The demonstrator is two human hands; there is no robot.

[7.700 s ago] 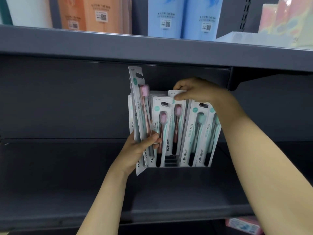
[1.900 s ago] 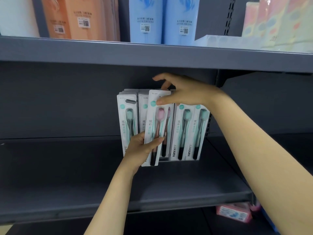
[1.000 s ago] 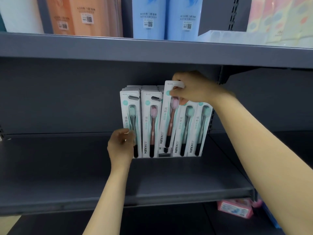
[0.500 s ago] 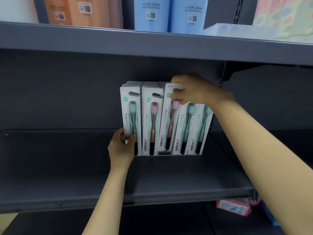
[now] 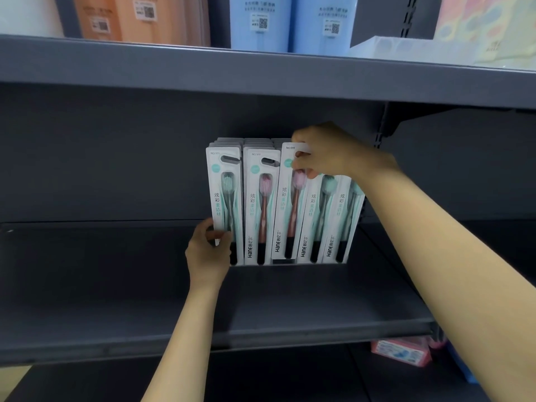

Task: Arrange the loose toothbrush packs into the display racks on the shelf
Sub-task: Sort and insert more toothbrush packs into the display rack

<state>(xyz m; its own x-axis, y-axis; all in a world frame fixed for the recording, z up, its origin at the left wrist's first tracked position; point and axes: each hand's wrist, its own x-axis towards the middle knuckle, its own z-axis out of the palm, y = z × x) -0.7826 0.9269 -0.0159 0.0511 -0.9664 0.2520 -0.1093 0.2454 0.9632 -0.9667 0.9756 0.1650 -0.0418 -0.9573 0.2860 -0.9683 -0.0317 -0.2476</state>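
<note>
The right hand (image 5: 327, 153) reaches in from the right, and its fingers (image 5: 301, 154) pinch the top edge of the pink toothbrush pack (image 5: 288, 204), the third from the left in the front row. The thumb side sits in front of the card and the fingertips curl over behind it, so the hanging slot and the upper right corner of that pack are covered. The pack stands slightly higher than its neighbours and leans a little to the right, with its foot at the front lip of the display rack (image 5: 290, 262).

The left hand (image 5: 207, 253) comes up from below. Its fingers close round the lower left edge of the leftmost pack (image 5: 224, 198), a green brush; the bottom of that card and its brand print are hidden behind the knuckles. Whether the thumb touches the rack itself cannot be made out.

Just right of the right fingers stand two more green-brush packs (image 5: 330, 219), their tops covered by the hand and wrist. Between the two hands stands a second pink pack (image 5: 259, 210). Behind the front row only grey top edges of further packs show. The rack is mostly hidden by the cards.

The rack sits on a dark grey shelf (image 5: 116, 285). On the shelf above, orange and blue packages (image 5: 261, 21) are cut off by the frame.
</note>
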